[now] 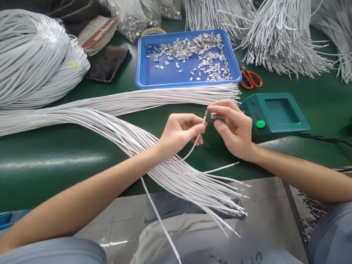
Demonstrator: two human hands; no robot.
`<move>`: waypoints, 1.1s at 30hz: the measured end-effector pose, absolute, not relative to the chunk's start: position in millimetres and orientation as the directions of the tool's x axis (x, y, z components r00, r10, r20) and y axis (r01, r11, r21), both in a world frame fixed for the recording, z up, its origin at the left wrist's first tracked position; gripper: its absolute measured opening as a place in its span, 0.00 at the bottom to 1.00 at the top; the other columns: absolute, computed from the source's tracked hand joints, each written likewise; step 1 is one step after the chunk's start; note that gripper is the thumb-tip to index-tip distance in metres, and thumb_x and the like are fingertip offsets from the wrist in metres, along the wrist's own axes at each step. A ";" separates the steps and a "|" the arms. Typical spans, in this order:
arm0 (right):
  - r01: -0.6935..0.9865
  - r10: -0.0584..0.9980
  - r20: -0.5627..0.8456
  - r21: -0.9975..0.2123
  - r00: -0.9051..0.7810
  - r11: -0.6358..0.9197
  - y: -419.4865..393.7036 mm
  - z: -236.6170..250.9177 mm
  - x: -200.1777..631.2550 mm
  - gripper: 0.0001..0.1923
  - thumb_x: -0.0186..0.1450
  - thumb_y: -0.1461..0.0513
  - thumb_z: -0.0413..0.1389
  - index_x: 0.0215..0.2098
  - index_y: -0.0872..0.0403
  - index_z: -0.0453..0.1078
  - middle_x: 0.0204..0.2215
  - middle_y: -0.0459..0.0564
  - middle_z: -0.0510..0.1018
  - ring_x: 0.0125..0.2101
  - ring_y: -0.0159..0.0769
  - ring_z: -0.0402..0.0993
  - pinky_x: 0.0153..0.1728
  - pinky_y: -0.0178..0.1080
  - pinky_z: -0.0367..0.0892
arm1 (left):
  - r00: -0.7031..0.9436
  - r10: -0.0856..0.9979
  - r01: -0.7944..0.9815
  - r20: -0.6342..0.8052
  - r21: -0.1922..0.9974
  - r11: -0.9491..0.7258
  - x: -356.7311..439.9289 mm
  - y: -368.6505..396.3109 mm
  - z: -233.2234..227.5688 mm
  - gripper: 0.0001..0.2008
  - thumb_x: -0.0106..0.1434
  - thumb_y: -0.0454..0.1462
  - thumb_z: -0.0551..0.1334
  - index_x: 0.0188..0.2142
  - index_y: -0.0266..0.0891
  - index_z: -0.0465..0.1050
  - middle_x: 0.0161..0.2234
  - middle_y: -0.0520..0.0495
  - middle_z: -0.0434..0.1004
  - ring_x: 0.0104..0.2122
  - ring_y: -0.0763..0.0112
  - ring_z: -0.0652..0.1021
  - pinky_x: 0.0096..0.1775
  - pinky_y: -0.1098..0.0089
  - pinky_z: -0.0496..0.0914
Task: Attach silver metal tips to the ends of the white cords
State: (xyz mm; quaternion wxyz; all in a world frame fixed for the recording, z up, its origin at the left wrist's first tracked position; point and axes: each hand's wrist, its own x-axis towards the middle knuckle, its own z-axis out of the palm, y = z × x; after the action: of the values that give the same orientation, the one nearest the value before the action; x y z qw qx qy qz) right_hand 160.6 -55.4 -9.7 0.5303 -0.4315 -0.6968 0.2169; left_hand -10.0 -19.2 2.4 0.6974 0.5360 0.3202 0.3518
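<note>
Left hand (pixel 180 132) has a single white wire (pixel 198 136) pinched between thumb and fingers, grip closed tight on it just below the tip, with the rest of the wire trailing down over the table (pixel 55 161) edge toward the lap. Right hand (pixel 233 126) is pinching a tiny metal terminal (pixel 215 116) right at the wire's end, fingers closed on it. Both sit just in front of the green press box (pixel 275 115). Loose wire bundle (pixel 170 172) fans under the left wrist, blue tray (pixel 148 75) of terminals behind, red scissors (pixel 250 79) beside it.
</note>
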 end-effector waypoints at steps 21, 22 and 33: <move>0.109 0.970 0.242 -0.965 0.021 0.238 -56.6 -4.9 160.4 0.12 0.62 0.59 0.58 0.44 0.51 0.69 0.33 0.46 0.77 0.36 0.33 0.77 0.31 0.35 0.75 | 0.519 0.854 -0.062 -0.033 0.995 0.077 -8.6 -21.1 3.1 0.13 0.48 0.40 0.76 0.26 0.33 0.77 0.18 0.52 0.73 0.18 0.76 0.75 0.21 0.75 0.71; 0.117 0.972 0.234 -0.966 0.024 0.230 -56.6 -4.5 160.0 0.12 0.62 0.59 0.58 0.44 0.51 0.69 0.33 0.46 0.77 0.35 0.33 0.77 0.32 0.35 0.75 | 0.514 0.857 -0.058 -0.029 0.996 0.068 -8.6 -21.1 3.0 0.13 0.48 0.40 0.75 0.26 0.33 0.77 0.18 0.52 0.74 0.18 0.76 0.75 0.21 0.75 0.70; 0.088 0.962 0.253 -0.966 0.102 0.245 -56.1 -0.4 156.0 0.11 0.57 0.65 0.64 0.37 0.51 0.71 0.26 0.42 0.76 0.30 0.30 0.77 0.31 0.35 0.74 | 0.453 0.890 0.015 0.047 0.998 -0.060 -7.8 -21.4 0.3 0.10 0.46 0.37 0.75 0.23 0.34 0.78 0.22 0.51 0.77 0.23 0.77 0.74 0.26 0.76 0.68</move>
State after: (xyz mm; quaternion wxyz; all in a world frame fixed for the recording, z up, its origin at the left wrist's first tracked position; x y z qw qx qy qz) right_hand 156.0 -56.1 -0.4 0.5672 -0.4787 -0.5482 0.3854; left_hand -7.8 -21.4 0.3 0.5814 0.6233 0.3630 0.3763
